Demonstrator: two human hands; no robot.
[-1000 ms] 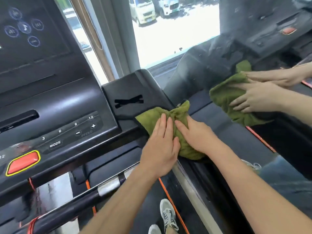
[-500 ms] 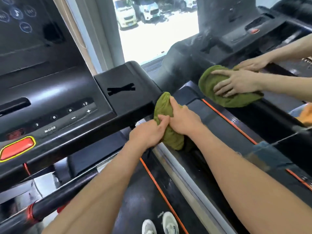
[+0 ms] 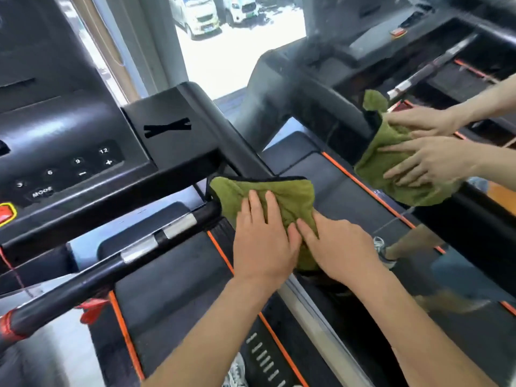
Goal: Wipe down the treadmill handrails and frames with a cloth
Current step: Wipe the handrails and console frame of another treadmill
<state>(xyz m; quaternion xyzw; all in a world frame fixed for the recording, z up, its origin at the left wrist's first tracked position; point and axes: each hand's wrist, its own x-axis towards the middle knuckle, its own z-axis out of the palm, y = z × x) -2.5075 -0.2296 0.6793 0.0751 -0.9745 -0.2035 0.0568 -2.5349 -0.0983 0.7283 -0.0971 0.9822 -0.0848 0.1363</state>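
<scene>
Closely, console and mirror flank the cloth.

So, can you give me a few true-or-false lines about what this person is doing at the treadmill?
1. The left hand and the right hand both lie on the green cloth. True.
2. The cloth is spread over the console buttons. False: it lies on the side rail, to the right of the console.
3. One hand holds the front crossbar. False: neither hand is on that bar; both press the cloth.
4. Vans stand outside the window. True.
</scene>
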